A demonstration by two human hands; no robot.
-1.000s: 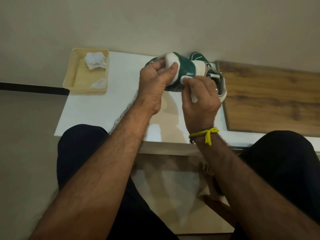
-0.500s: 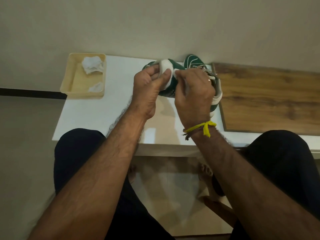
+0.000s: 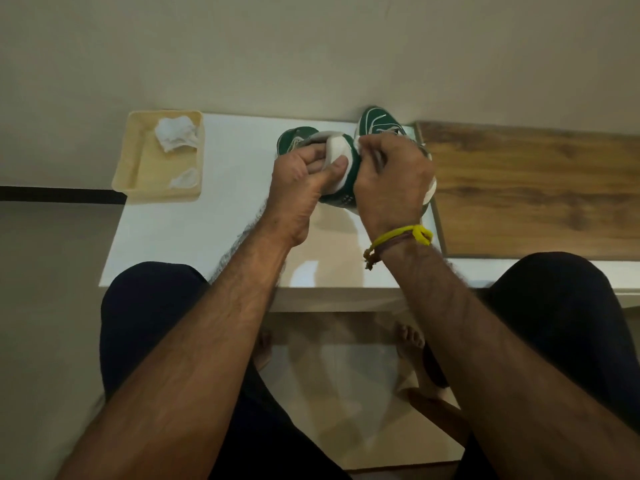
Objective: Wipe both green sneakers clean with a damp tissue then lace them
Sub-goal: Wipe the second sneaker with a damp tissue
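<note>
Green sneaker [image 3: 337,199] is held above the white table [image 3: 214,216], heel end up. Left hand [image 3: 304,174] fingers clamp the white heel. Right hand [image 3: 391,174] pinches a tissue [image 3: 356,144] vs the upper. Second sneaker [image 3: 377,121] sits just behind. Risk: hard rubbing w/ a damp tissue shreds it, or twists the shoe out of the thumb grip.

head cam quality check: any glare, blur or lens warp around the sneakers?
Head view: dim, warm light; soft glare patches on the white table near its front edge, and the hands cast shadows there. Slight motion softness on the right hand and the tissue it presses to the held sneaker. Wide-angle warp bows the table edges; forearms loom large.
</note>
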